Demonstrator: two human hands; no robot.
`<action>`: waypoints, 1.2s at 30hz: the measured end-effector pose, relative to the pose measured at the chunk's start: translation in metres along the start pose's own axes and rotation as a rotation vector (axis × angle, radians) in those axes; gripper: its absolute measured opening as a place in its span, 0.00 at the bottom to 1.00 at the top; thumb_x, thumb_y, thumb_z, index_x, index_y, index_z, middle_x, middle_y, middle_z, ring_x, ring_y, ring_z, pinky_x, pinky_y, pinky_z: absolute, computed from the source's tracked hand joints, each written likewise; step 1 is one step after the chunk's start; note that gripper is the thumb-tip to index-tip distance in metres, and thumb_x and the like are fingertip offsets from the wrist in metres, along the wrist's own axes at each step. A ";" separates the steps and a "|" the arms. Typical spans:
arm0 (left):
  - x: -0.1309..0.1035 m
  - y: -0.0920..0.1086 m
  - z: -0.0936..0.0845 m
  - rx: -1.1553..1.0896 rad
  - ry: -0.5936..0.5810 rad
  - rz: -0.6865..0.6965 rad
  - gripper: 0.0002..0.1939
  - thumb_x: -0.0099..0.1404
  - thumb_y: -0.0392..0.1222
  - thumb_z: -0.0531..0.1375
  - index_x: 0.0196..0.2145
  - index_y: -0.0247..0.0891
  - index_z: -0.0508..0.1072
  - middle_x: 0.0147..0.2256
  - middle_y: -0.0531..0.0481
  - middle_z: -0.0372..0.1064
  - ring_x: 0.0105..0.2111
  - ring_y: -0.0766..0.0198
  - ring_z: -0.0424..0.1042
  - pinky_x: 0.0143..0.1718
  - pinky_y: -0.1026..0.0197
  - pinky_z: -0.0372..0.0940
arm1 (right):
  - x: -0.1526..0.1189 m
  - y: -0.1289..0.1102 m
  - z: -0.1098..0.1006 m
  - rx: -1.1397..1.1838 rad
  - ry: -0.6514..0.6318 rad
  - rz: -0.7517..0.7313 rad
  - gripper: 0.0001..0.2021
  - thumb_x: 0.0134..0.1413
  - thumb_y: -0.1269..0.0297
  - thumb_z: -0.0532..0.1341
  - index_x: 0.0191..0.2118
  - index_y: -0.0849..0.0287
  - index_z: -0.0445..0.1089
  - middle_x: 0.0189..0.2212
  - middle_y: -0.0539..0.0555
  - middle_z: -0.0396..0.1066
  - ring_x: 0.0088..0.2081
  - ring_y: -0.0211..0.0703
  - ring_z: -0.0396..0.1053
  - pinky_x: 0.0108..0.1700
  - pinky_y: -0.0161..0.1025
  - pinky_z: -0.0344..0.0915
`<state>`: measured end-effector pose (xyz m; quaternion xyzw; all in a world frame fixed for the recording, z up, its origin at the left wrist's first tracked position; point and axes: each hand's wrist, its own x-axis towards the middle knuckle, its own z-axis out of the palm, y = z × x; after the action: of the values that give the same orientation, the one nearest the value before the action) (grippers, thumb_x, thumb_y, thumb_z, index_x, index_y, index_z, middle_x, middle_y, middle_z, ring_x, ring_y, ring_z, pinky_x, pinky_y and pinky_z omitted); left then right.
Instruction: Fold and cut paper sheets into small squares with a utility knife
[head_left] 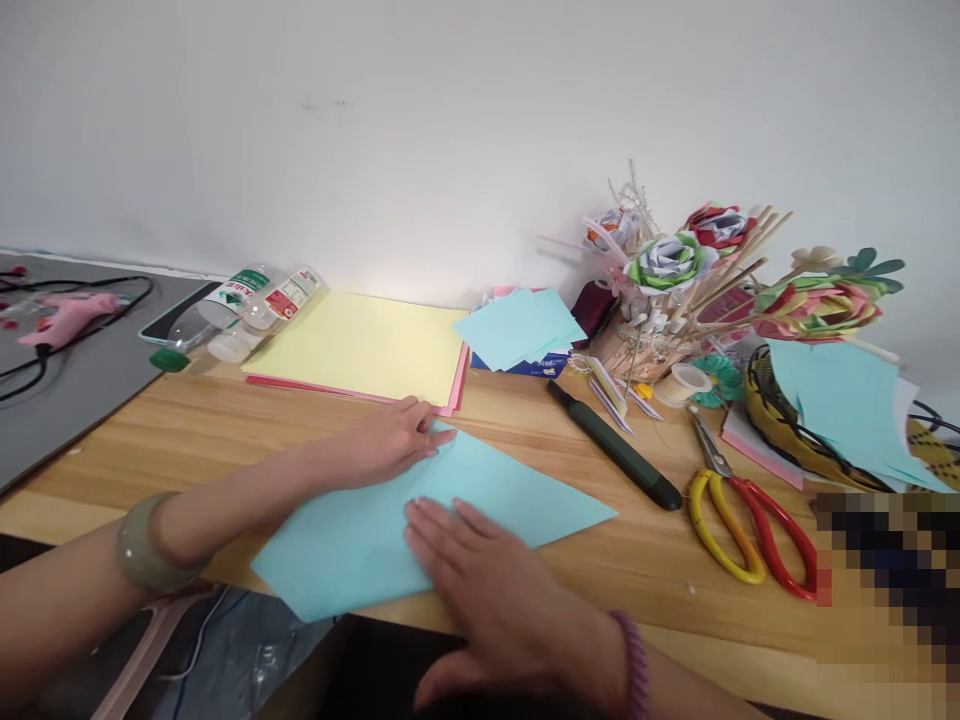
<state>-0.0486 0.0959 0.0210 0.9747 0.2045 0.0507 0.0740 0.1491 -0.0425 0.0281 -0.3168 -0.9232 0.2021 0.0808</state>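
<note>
A folded sheet of light blue paper lies on the wooden table in front of me, one long point aimed right and its lower left part reaching the table's front edge. On the paper's top corner is my left hand, fingers mostly curled and one finger stretched along the edge, holding the paper there. My right hand rests flat across the middle of the paper, palm down, fingers stretched out. What lies beneath both palms is hidden.
Yellow paper tops a stack behind. To the right lie a dark green cutter, scissors, small blue sheets, paper flowers and a basket. Plastic bottles and a pink glue gun lie left.
</note>
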 end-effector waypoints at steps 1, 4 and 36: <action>0.000 0.001 -0.001 0.025 -0.013 -0.008 0.20 0.73 0.43 0.43 0.55 0.38 0.66 0.38 0.44 0.62 0.39 0.58 0.62 0.39 0.56 0.64 | 0.004 -0.007 0.003 0.001 0.004 -0.034 0.43 0.56 0.38 0.49 0.64 0.72 0.47 0.65 0.63 0.42 0.66 0.43 0.33 0.66 0.42 0.31; -0.001 0.010 -0.002 0.153 -0.019 -0.034 0.19 0.71 0.43 0.47 0.55 0.38 0.66 0.45 0.40 0.64 0.45 0.53 0.62 0.44 0.49 0.63 | 0.014 -0.022 0.013 -0.026 0.026 -0.116 0.42 0.57 0.39 0.48 0.63 0.73 0.48 0.65 0.63 0.44 0.66 0.42 0.34 0.65 0.40 0.31; -0.014 0.018 0.026 0.075 0.016 -0.094 0.30 0.72 0.54 0.42 0.66 0.38 0.46 0.64 0.42 0.48 0.65 0.54 0.45 0.63 0.43 0.41 | -0.137 0.020 0.008 -0.522 0.183 0.433 0.42 0.59 0.44 0.52 0.67 0.65 0.34 0.63 0.65 0.49 0.65 0.51 0.45 0.61 0.58 0.49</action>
<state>-0.0508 0.0713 -0.0026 0.9657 0.2524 0.0474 0.0382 0.2657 -0.1152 0.0089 -0.5321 -0.8440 -0.0577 0.0347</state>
